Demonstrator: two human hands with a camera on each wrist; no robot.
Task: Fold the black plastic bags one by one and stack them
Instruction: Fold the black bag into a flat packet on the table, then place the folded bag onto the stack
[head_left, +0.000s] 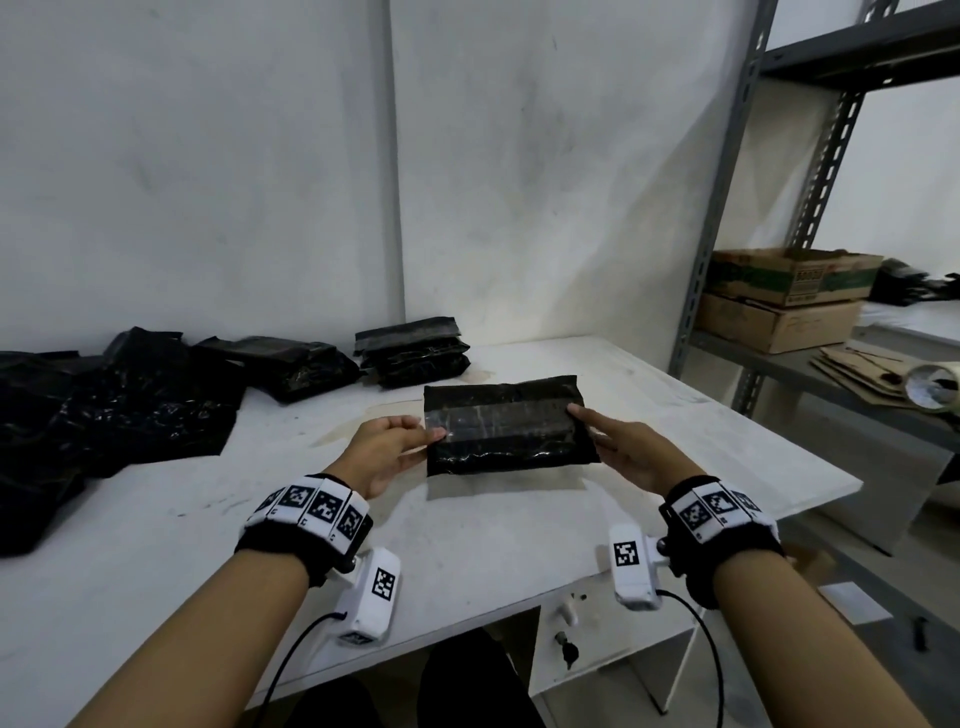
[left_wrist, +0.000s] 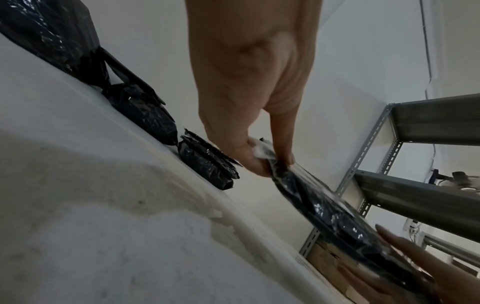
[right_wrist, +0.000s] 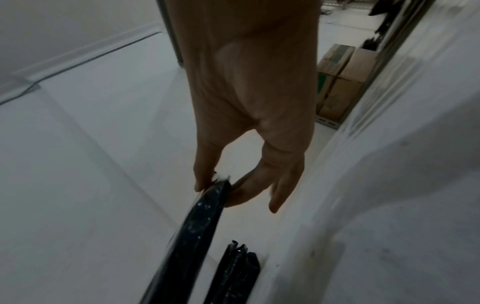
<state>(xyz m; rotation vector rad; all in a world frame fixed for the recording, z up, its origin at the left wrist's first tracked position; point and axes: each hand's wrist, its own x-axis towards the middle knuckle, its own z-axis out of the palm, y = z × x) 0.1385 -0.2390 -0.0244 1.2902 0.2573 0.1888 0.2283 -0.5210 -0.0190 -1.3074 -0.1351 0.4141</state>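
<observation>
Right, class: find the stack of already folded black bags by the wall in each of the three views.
Head: stack of folded bags at centre, beyond the held folded bag.
Left wrist: centre, lying on the table left of the left hand, at.
Right wrist: bottom edge, right of the held bag, at.
Shared landmark: the held folded bag.

White tabletop (head_left: 519, 545), scuffed, with a brownish stain near frame centre. At left of frame, a loose heap of unfolded black bags (head_left: 104, 415) lies on it. Upper centre, against the wall: a folded bag (head_left: 291, 364), and just right of it a stack of folded bags (head_left: 413, 353). At right, grey metal shelf (head_left: 841, 384) carrying cardboard boxes (head_left: 784, 296), flattened cardboard and a tape roll (head_left: 932, 395).
</observation>
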